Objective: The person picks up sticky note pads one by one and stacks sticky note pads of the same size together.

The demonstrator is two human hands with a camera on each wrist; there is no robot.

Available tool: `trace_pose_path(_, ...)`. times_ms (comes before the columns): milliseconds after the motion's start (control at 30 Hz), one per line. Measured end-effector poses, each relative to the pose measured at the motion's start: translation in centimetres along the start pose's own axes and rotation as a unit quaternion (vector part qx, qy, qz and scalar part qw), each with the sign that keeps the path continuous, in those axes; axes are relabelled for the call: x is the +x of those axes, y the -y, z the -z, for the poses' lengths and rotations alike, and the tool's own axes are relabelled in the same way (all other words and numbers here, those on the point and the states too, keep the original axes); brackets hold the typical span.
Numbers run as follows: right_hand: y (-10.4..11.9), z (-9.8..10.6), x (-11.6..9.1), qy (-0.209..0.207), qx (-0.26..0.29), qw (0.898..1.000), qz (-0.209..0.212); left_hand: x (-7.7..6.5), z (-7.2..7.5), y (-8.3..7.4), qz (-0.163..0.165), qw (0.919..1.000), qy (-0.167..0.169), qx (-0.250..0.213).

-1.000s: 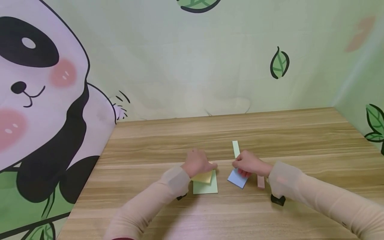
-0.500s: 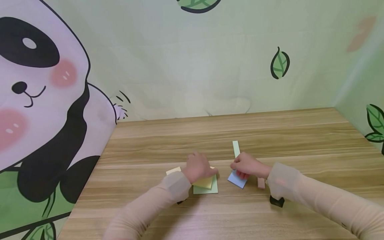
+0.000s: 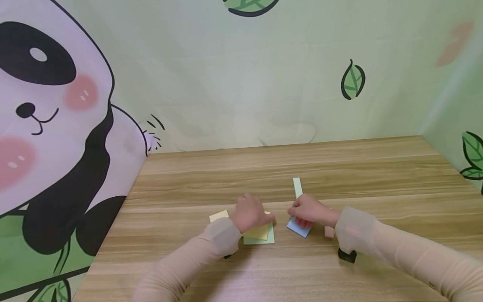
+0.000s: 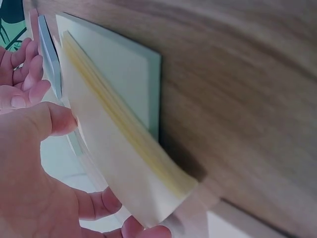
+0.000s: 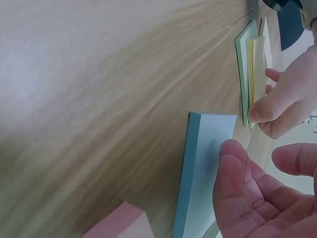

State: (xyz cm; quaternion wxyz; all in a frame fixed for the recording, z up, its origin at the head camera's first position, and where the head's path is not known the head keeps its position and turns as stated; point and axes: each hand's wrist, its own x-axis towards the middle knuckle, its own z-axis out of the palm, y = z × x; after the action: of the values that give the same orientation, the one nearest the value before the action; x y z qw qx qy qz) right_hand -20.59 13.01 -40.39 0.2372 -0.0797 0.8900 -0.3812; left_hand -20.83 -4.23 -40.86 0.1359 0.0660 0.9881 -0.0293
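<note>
My left hand (image 3: 250, 213) grips a yellow sticky-note pad (image 4: 111, 129) by its edges, thumb on one side and fingers on another. This pad lies over a larger green sticky-note pad (image 4: 124, 69), tilted a little and fanned along one edge in the left wrist view. Close by, my right hand (image 3: 309, 208) hovers at a blue sticky-note pad (image 5: 203, 163), fingers loosely bent and thumb apart from them. The fingertips overlap the blue pad in the right wrist view; I cannot tell whether they touch it. The hand hides the blue pad's far part in the head view.
A pale green strip pad (image 3: 297, 186) lies beyond the right hand. To its right, a pink strip pad (image 3: 329, 232) sits partly under the wrist. A cream pad (image 3: 219, 215) lies left of the left hand. Wooden tabletop (image 3: 188, 176) surrounds them, with a printed wall behind.
My left hand has drawn the yellow pad toward me over the green one. The cream pad has come out from behind the left sleeve. My right hand has shifted slightly left and nearer.
</note>
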Motion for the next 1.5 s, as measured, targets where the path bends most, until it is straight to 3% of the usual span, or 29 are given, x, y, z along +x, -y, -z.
trace_pose_path(267,0.3,-0.6,-0.1,0.013,0.009,1.0,0.013,0.2,-0.3,0.4,-0.006,0.9999,0.006,-0.005)
trace_pose_path(400,0.5,-0.9,-0.2,0.022,0.016,0.999,0.02,0.1,-0.2,0.9,-0.006,0.9994,0.008,-0.032)
trace_pose_path(633,1.1,-1.6,-0.3,0.043,0.046,0.998,0.014,-1.1,0.4,2.8,-0.034,0.9933,-0.054,-0.096)
trace_pose_path(800,1.4,-2.4,-0.3,0.054,0.073,0.996,-0.002,-2.5,0.5,4.4,-0.058,0.9885,-0.059,-0.126)
trace_pose_path(1000,1.7,-3.2,-0.2,0.058,0.105,0.993,-0.021,-3.6,0.1,5.7,-0.08,0.9868,-0.06,-0.128)
trace_pose_path(1500,1.7,-4.2,-0.1,0.059,0.142,0.987,-0.038,-3.9,-1.6,6.9,-0.109,0.978,-0.071,-0.164)
